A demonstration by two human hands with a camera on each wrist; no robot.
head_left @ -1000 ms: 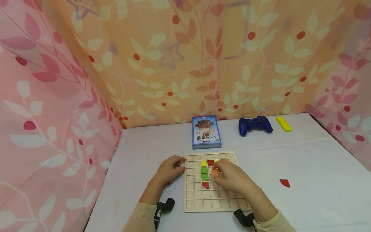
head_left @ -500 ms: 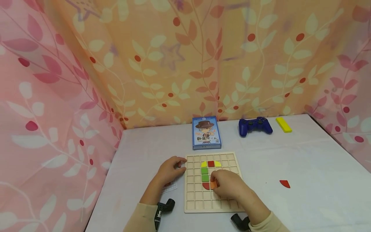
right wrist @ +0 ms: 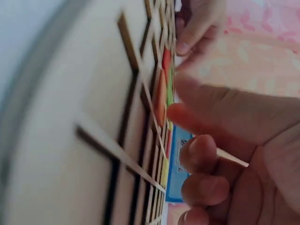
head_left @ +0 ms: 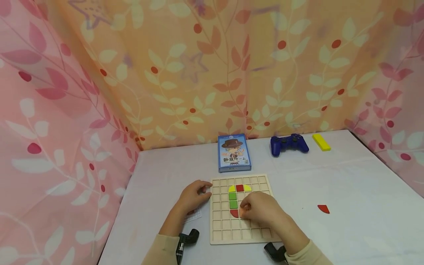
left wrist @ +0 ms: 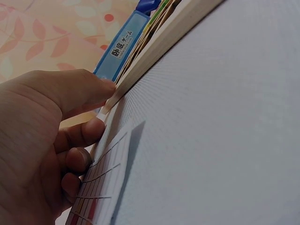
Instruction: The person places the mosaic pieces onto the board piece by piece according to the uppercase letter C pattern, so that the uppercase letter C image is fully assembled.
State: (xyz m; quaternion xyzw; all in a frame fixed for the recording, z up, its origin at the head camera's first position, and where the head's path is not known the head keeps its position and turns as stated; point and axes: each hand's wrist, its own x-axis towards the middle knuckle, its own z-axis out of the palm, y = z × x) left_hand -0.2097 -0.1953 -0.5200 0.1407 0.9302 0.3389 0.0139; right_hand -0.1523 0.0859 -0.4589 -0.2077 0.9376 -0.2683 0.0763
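Observation:
A pale wooden grid board lies in front of me. In one of its columns sit a yellow rounded tile, two green square tiles and a red quarter-round tile. A red square tile and a second yellow rounded tile extend the top row. My right hand pinches an orange square tile at the cell beside the red quarter-round, its fingers mostly covering it in the head view. At the board's left edge, my left hand rests with its thumb against the rim.
Partly under my left hand is a gridded card. A loose red quarter-round tile lies to the right. Along the back stand a blue game box, a dark blue game controller and a yellow bar. Patterned curtains enclose the table.
My right hand has brought the orange tile down the board toward me, to the cell beside the red quarter-round, uncovering the right yellow tile. The left hand stays at the edge.

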